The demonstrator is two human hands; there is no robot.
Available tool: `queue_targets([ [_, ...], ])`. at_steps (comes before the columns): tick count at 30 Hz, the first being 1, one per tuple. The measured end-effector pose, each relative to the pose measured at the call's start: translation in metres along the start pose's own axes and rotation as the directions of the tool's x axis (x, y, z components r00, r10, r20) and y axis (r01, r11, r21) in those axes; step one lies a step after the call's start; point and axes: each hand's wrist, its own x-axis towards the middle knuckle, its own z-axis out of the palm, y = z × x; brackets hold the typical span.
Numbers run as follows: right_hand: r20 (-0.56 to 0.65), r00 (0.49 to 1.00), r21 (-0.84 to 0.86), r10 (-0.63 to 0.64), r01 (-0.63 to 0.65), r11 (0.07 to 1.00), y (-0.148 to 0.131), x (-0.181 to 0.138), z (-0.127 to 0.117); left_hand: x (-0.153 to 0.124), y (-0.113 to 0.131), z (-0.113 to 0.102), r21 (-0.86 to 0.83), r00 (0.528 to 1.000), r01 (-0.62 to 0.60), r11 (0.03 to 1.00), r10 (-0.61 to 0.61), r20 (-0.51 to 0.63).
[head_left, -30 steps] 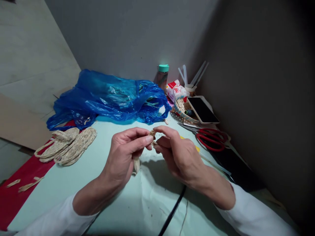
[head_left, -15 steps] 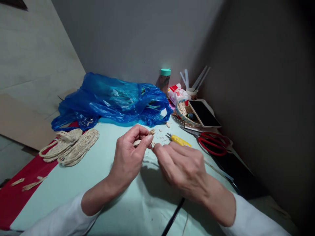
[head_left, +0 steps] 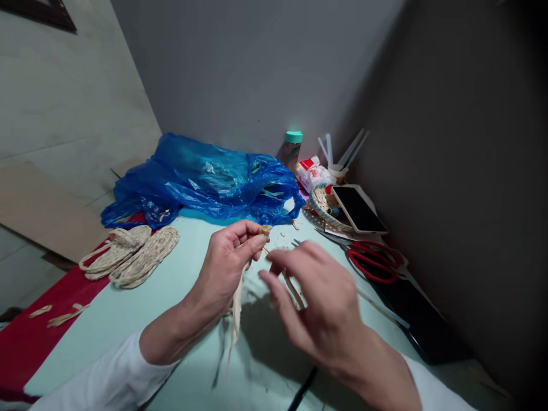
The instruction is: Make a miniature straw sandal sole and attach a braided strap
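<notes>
My left hand (head_left: 229,257) is closed, pinching a small knot of tan straw strips (head_left: 266,230) between thumb and fingertips. A pale loose strip (head_left: 237,314) hangs below it toward the table. Close by on the right, my right hand (head_left: 321,297) has its thumb and forefinger apart. Another tan strip (head_left: 294,291) runs down behind its fingers, and nothing is visibly gripped there. Behind the right hand, only the metal tips (head_left: 296,242) of the yellow-handled tool show. Two coils of braided straw cord (head_left: 145,257) lie on the table to the left.
A blue plastic bag (head_left: 205,180) spreads across the back. At right are red-handled scissors (head_left: 374,262), a phone (head_left: 358,208) on a woven basket (head_left: 319,200), a tissue pack (head_left: 314,172), a green-lidded jar (head_left: 292,149) and a black flat object (head_left: 422,319). Straw scraps (head_left: 66,317) lie on red cloth.
My right hand has let go of the straw near my left fingertips and its fingers have spread. The loose strip now hangs below my left hand. The yellow handle has become covered.
</notes>
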Motion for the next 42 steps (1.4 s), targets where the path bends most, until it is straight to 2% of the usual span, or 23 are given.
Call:
queue_targets([
  [1,-0.004,0.993,0.097,0.118,-0.117,0.988,0.002,0.003,-0.003,0.0,0.001,0.0,0.004,1.0,-0.013,1.0,0.013,0.022],
  [3,0.155,0.942,0.311,0.299,-0.334,0.89,0.005,0.006,-0.004,-0.002,0.002,0.001,0.014,0.996,-0.033,0.999,0.032,0.086],
  [5,0.367,0.859,0.451,0.357,-0.5,0.739,0.009,0.006,0.0,-0.005,0.003,0.002,0.042,0.99,-0.049,0.998,0.043,0.134],
  [7,0.441,0.814,0.499,0.378,-0.573,0.65,0.011,0.004,0.005,-0.007,0.004,0.003,0.041,0.984,-0.051,0.998,0.044,0.172],
  [9,0.414,0.813,0.525,0.41,-0.581,0.622,0.012,0.002,0.008,-0.009,0.006,0.003,-0.003,0.98,-0.035,0.999,0.035,0.198],
  [13,0.335,0.846,0.573,0.415,-0.533,0.623,0.011,-0.001,0.009,-0.009,0.008,0.002,-0.079,0.974,0.01,0.997,0.008,0.224],
  [17,0.214,0.876,0.615,0.433,-0.465,0.636,0.007,-0.003,0.012,-0.012,0.011,0.005,-0.104,0.975,0.0,0.995,0.023,0.221],
  [20,0.134,0.876,0.67,0.463,-0.424,0.609,0.004,-0.004,0.015,-0.014,0.013,0.006,-0.082,0.978,0.002,0.997,0.015,0.207],
  [22,0.114,0.862,0.703,0.495,-0.422,0.572,0.004,-0.004,0.016,-0.016,0.013,0.006,-0.045,0.98,0.006,0.999,0.002,0.197],
  [25,0.147,0.817,0.745,0.557,-0.462,0.481,0.008,-0.003,0.015,-0.015,0.014,0.005,0.053,0.982,-0.04,0.998,0.03,0.187],
  [28,0.185,0.789,0.759,0.586,-0.494,0.425,0.012,-0.001,0.01,-0.012,0.014,0.004,0.238,0.973,-0.185,0.953,0.144,0.181],
  [30,0.196,0.784,0.748,0.589,-0.508,0.427,0.013,-0.001,0.007,-0.011,0.014,0.003,0.391,0.955,-0.293,0.873,0.244,0.17],
  [33,0.205,0.781,0.71,0.591,-0.534,0.459,0.015,-0.001,0.005,-0.014,0.011,0.003,0.586,0.877,-0.459,0.668,0.445,0.181],
  [36,0.203,0.776,0.702,0.596,-0.54,0.464,0.016,0.0,0.004,-0.022,0.005,0.005,0.676,0.746,-0.594,0.436,0.614,0.259],
  [40,0.191,0.775,0.736,0.602,-0.519,0.435,0.018,0.002,0.004,-0.031,-0.003,0.01,0.693,0.573,-0.697,0.185,0.725,0.382],
  [42,0.212,0.762,0.756,0.612,-0.525,0.392,0.018,0.002,0.005,-0.032,-0.008,0.012,0.687,0.499,-0.721,0.088,0.754,0.428],
])
